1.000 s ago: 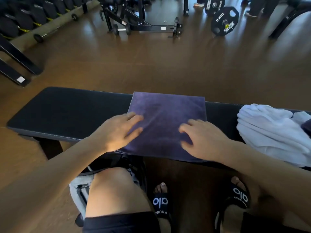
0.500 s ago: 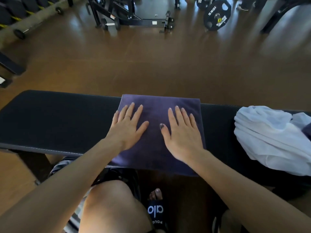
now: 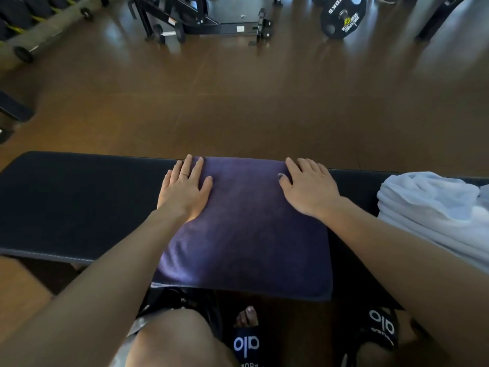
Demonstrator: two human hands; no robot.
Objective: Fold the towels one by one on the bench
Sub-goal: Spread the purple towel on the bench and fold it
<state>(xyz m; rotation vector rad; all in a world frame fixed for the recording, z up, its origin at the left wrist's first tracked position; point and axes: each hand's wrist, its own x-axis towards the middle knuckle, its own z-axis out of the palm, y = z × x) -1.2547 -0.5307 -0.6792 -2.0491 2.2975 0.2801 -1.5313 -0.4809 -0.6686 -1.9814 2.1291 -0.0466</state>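
Observation:
A folded dark purple towel (image 3: 243, 229) lies flat across the black padded bench (image 3: 79, 205), its near edge hanging slightly over the front. My left hand (image 3: 184, 190) rests palm down with fingers spread on the towel's far left corner. My right hand (image 3: 308, 190) lies flat on the far right corner in the same way. Neither hand grips the cloth. A heap of white towels (image 3: 434, 215) sits on the bench at the right, apart from the purple one.
Brown gym floor stretches beyond the bench. A black rack frame (image 3: 206, 22), a small dumbbell (image 3: 169, 34) and a 10 kg weight plate (image 3: 342, 15) stand at the back. My knee and sandalled feet (image 3: 246, 343) are below the bench's front edge.
Both hands slid from the towel's near middle outward and away, reaching its far corners. The towel stayed in place on the bench.

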